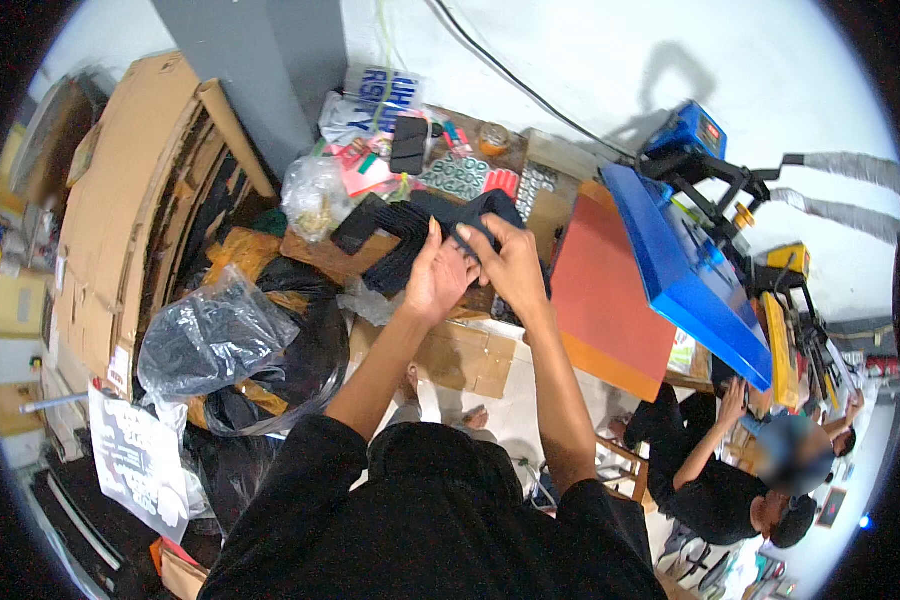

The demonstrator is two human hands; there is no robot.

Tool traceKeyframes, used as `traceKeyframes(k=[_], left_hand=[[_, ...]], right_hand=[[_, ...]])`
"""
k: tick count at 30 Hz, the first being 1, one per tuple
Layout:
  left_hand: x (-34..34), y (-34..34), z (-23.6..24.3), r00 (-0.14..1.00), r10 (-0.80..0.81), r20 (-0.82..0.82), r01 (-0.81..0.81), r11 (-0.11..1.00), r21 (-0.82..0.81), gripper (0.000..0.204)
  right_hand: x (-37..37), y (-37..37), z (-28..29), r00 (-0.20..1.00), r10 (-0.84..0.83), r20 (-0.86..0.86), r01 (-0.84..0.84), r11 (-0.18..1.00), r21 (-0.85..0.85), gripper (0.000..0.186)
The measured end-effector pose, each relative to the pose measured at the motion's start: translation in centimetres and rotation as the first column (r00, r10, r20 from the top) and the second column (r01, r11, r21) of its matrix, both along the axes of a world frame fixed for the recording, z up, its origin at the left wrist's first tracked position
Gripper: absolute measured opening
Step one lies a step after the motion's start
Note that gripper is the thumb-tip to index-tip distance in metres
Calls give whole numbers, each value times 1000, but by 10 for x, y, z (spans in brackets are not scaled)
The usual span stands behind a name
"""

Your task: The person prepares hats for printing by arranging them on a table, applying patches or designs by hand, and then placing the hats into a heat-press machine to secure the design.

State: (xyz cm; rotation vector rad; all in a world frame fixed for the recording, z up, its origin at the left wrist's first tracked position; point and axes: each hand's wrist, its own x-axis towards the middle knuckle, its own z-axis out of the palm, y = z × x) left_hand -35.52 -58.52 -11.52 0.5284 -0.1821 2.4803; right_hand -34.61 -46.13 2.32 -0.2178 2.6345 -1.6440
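Wooden tabletop [315, 260]: cluttered, ahead of the person. Blue press plate [685, 275]: tilted, to the right, beside a flat orange pad [610, 285]. Dark ribbed fabric [450, 210]: on the tabletop, just beyond and partly behind both hands. Right hand [511, 268]: fingers bent at the fabric; grasp cannot be told. Left hand [442, 278]: thumb extended, fingers meeting the right hand's; hold on fabric likewise unclear.
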Motion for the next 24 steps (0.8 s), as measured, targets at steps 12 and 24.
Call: traceKeyframes(k=[12, 24], left_hand=[[120, 85, 35, 926, 371, 72, -117, 462, -879, 35], [110, 159, -6, 910, 358, 209, 193, 79, -978, 50]], right_hand=[[179, 106, -106, 893, -175, 414, 342, 863, -373, 19], [218, 160, -150, 726, -615, 308, 688, 637, -348, 26]])
